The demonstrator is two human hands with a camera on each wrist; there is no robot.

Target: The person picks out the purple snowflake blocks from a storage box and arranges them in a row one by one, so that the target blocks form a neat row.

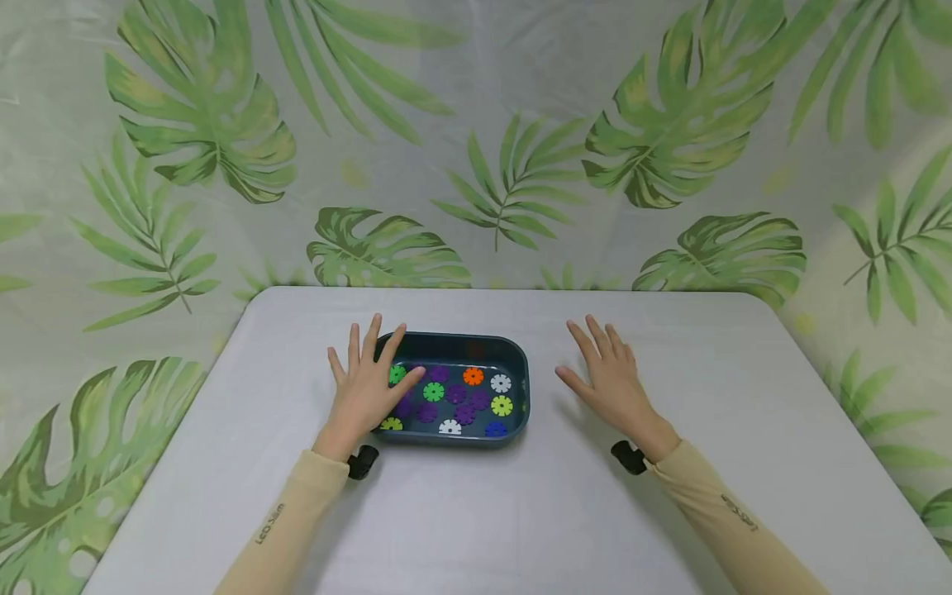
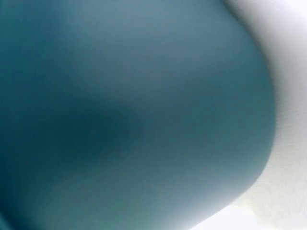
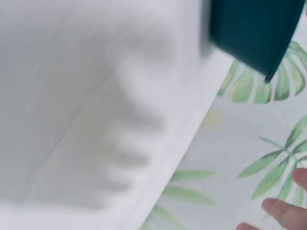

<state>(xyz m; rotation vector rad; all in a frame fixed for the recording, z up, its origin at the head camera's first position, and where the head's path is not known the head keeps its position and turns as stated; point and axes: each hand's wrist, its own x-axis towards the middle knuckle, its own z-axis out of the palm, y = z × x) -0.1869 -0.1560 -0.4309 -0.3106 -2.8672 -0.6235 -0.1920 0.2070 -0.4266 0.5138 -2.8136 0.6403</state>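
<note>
A dark teal tray (image 1: 476, 442) stands on the white table, holding flat notched discs. Among them are an orange disc (image 1: 473, 376), a green disc (image 1: 434, 392), a white disc (image 1: 501, 383), a yellow disc (image 1: 502, 406), a blue disc (image 1: 496, 429) and several purple discs (image 1: 456, 394). My left hand (image 1: 364, 395), fingers spread, is over the tray's left end and hides part of it; whether it touches the rim I cannot tell. Apart from the tray on its right, my right hand (image 1: 613, 388) hovers with fingers spread, holding nothing. The blurred tray wall (image 2: 144, 96) fills most of the left wrist view.
The white tabletop (image 1: 476, 521) has rounded far corners. Behind it hangs a pale cloth (image 1: 535, 74) printed with green leaves. Each wrist wears a small black camera, such as the right one (image 1: 628, 457). In the right wrist view, the hand's shadow falls across the tabletop.
</note>
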